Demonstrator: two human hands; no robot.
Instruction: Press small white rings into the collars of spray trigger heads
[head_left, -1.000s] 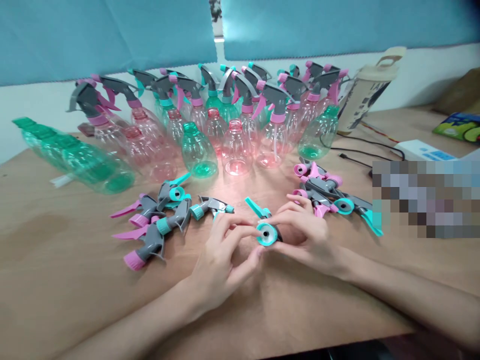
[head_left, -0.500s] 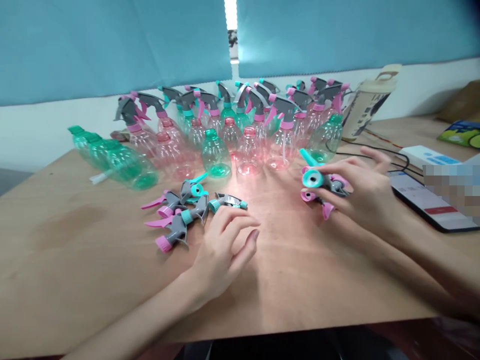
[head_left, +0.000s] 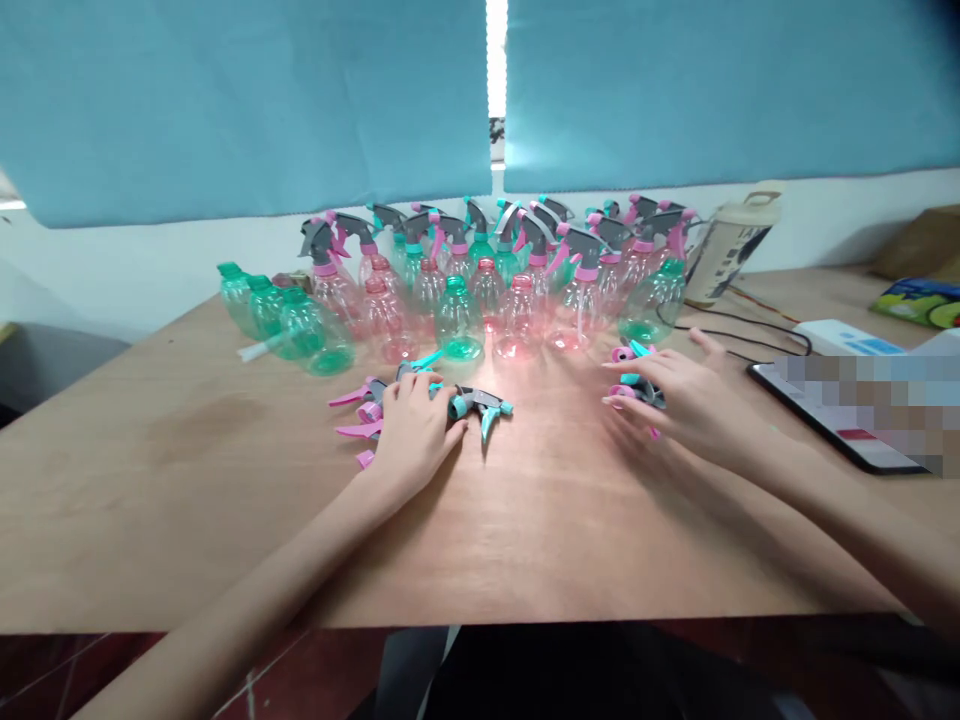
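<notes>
1. Fingers (head_left: 411, 392) of the left hand (head_left: 416, 432) are spread and bent over the left pile of spray heads (head_left: 369, 412), in front and to the left of the middle green bottle (head_left: 460, 325); whether they grip any head, I cannot tell.
2. Well to the left of the middle green bottle stand three green bottles (head_left: 304, 325), their necks bare.
3. Just left of the middle green bottle, and bare like it, are open pink bottles (head_left: 388, 330).
4. Behind the middle green bottle, and out to both sides, stand bottles with spray heads fitted (head_left: 454, 232); that share looks done.
5. One loose spray head (head_left: 474, 402) lies on the table (head_left: 487, 550) in front of the middle green bottle, just beside the left thumb.
6. Right of the middle green bottle come a bare pink bottle (head_left: 517, 325), a capped pink bottle (head_left: 577, 315) and a bare green bottle (head_left: 652, 305).
7. Farther right and in front of the middle green bottle, the right hand (head_left: 694, 400) arches over the right pile of spray heads (head_left: 621, 393), thumb and forefinger apart; whether it holds one is unclear.
8. My judgement: part done, with bare necks around the middle green bottle and loose heads left over.
</notes>
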